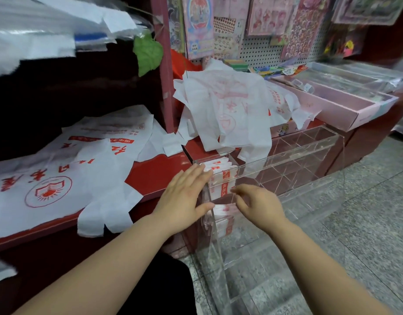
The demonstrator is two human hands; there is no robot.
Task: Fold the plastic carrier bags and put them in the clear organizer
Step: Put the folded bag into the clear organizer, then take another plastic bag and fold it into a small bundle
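Items as I log them from the remote feed, each placed against the clear organizer.

1. Clear organizer [298,153]: a long box of hard, glossy, see-through sheet with straight edges, split by thin clear dividers into square cells.
2. Folded carrier bags [221,176]: thin white film with red print, pressed into narrow flat packets. They stand packed on edge in the organizer's left end cells, and more show through the wall lower down.
3. Left hand [184,196]: laid flat with the fingers straight and together, against the outside of the organizer's left end wall. It holds nothing.
4. Right hand [259,203]: at the organizer's front wall, just right of the folded packets, fingers curled inward. I cannot tell whether they grip anything.
5. Flat carrier bags [59,173]: left of the organizer, spread smooth and overlapping on a red shelf [155,173], handles trailing over its lip. They carry a red round emblem and characters.
6. Crumpled carrier bags [223,103]: a soft, creased heap behind the organizer, with handles draping onto its rear rim.
7. Pink tray [332,103]: a long matte rectangle, behind and right of the organizer.
8. Pegboard [252,51]: perforated, above and behind the organizer, hung with glossy sticker sheets.
9. Floor [355,223]: grey and speckled, under and to the right of the organizer.
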